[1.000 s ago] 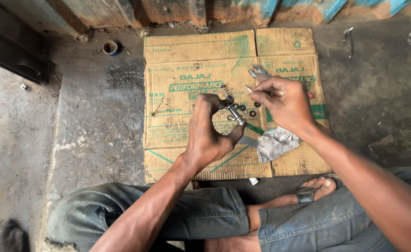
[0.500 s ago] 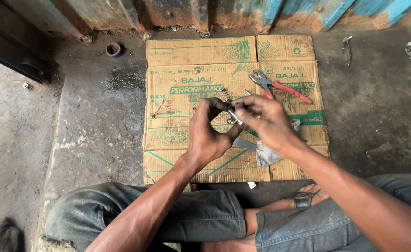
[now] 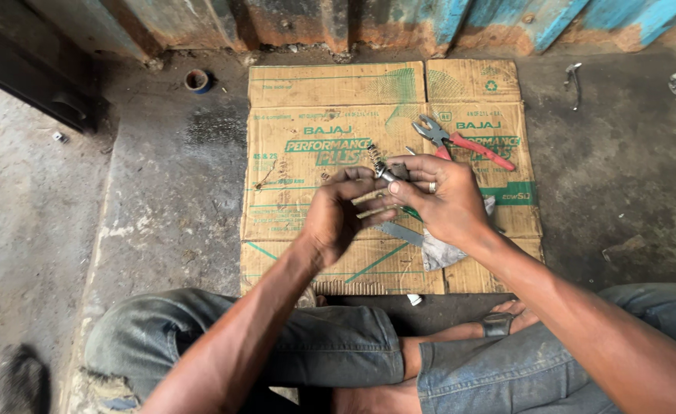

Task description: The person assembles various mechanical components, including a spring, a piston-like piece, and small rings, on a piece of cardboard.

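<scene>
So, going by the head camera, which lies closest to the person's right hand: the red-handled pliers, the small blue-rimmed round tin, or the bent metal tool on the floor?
Measured from the right hand:
1. Red-handled pliers, on the cardboard just beyond the hand.
2. Bent metal tool, on the concrete floor, far right.
3. Small blue-rimmed round tin, on the floor, far left, past the cardboard's edge.

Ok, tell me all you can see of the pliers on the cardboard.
The pliers lie flat on the flattened cardboard, toward its far right part, beyond the right hand. The jaws are grey metal and stand slightly apart, pointing left; the red-sleeved handles run down to the right. No hand touches them. One handle's near end is partly hidden behind the right hand.
</scene>
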